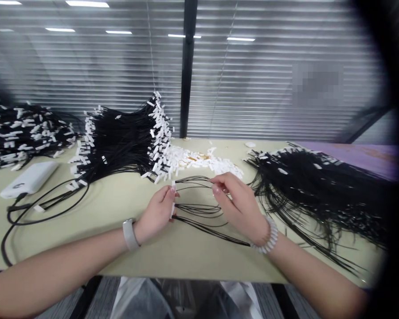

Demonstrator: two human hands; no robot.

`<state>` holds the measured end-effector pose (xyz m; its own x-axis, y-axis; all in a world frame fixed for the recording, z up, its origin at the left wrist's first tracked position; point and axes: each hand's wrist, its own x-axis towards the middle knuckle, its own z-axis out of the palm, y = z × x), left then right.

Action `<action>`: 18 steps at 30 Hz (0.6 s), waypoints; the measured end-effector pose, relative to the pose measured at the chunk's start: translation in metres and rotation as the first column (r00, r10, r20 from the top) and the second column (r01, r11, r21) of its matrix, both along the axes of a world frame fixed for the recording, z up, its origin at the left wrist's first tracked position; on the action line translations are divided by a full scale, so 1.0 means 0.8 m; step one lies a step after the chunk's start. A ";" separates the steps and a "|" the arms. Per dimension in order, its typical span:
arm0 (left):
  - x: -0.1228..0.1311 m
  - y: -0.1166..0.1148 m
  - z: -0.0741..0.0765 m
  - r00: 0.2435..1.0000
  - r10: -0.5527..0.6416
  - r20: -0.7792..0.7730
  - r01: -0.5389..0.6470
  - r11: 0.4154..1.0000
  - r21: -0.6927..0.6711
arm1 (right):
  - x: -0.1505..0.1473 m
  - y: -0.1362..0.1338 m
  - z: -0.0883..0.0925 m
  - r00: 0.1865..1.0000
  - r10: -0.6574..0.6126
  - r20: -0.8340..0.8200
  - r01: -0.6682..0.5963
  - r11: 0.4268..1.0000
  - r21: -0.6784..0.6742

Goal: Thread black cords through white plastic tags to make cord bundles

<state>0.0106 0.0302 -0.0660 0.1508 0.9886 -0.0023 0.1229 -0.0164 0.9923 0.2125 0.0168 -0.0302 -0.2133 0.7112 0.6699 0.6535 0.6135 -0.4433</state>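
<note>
Sprawling black cables, pale table, blinds

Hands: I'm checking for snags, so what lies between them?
Thin black wires lie between the left hand and right hand, in the head view.

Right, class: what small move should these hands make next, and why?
Probably the right hand should run along the thin black cables, gathering them, since the strands splay loosely while the left hand pinches their white plastic tabs.
</note>
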 end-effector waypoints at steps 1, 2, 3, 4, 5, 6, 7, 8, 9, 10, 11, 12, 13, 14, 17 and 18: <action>0.000 0.000 0.000 1.000 0.020 0.016 -0.020 1.000 0.002 | 0.001 -0.001 0.001 1.000 -0.013 -0.026 0.014 0.999 0.031; 0.000 0.000 -0.001 0.999 0.032 0.025 -0.032 0.999 0.002 | 0.001 -0.002 0.001 0.999 -0.013 -0.040 0.015 0.998 0.068; 0.000 0.001 -0.001 0.999 0.038 0.028 -0.038 0.999 0.001 | 0.001 -0.003 0.000 0.999 0.002 -0.034 0.002 0.995 0.105; 0.001 0.001 -0.001 0.999 0.043 0.026 -0.043 0.999 0.001 | 0.000 -0.004 0.000 1.000 0.026 -0.009 -0.025 0.990 0.136; 0.001 0.002 -0.002 0.999 0.046 0.020 -0.046 0.999 0.004 | 0.000 -0.006 -0.001 0.998 0.054 0.034 -0.059 0.985 0.160; 0.001 0.002 -0.003 0.999 0.047 0.011 -0.047 0.999 0.010 | -0.001 -0.008 -0.001 0.994 0.073 0.081 -0.087 0.979 0.183; 0.001 0.003 -0.004 0.999 0.051 0.002 -0.051 0.999 0.018 | -0.001 -0.010 0.000 0.990 0.075 0.120 -0.100 0.970 0.220; 0.001 0.003 -0.005 0.998 0.055 -0.006 -0.055 0.998 0.024 | 0.000 -0.012 0.002 0.989 0.057 0.140 -0.094 0.956 0.276; 0.001 0.003 -0.005 0.998 0.058 -0.012 -0.058 0.998 0.027 | 0.002 -0.015 0.004 0.990 0.028 0.137 -0.075 0.935 0.347; 0.001 0.004 -0.006 0.998 0.061 -0.017 -0.060 0.998 0.026 | 0.005 -0.017 0.008 0.993 0.004 0.121 -0.055 0.906 0.420; 0.001 0.003 -0.006 0.998 0.065 -0.022 -0.065 0.998 0.024 | 0.009 -0.019 0.012 0.994 -0.005 0.110 -0.048 0.878 0.476; 0.001 0.003 -0.006 0.997 0.069 -0.029 -0.068 0.997 0.020 | 0.012 -0.021 0.016 0.993 0.000 0.117 -0.059 0.861 0.505; 0.001 0.003 -0.005 0.997 0.070 -0.036 -0.069 0.997 0.018 | 0.015 -0.022 0.019 0.988 0.014 0.151 -0.089 0.863 0.498; 0.002 0.002 -0.004 0.997 0.067 -0.042 -0.066 0.998 0.022 | 0.016 -0.023 0.022 0.976 0.037 0.212 -0.133 0.878 0.460; 0.002 0.000 -0.001 0.998 0.045 -0.054 -0.042 0.997 0.057 | 0.014 -0.020 0.021 0.881 0.128 0.456 -0.247 0.946 0.211; 0.002 -0.001 0.000 0.998 0.038 -0.059 -0.033 0.997 0.074 | 0.011 -0.019 0.018 0.838 0.168 0.520 -0.259 0.960 0.107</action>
<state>0.0121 0.0295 -0.0658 0.1175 0.9911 0.0623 0.1845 -0.0834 0.9793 0.2216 0.0018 -0.0160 -0.6849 0.4970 0.5328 0.6019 0.7980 0.0295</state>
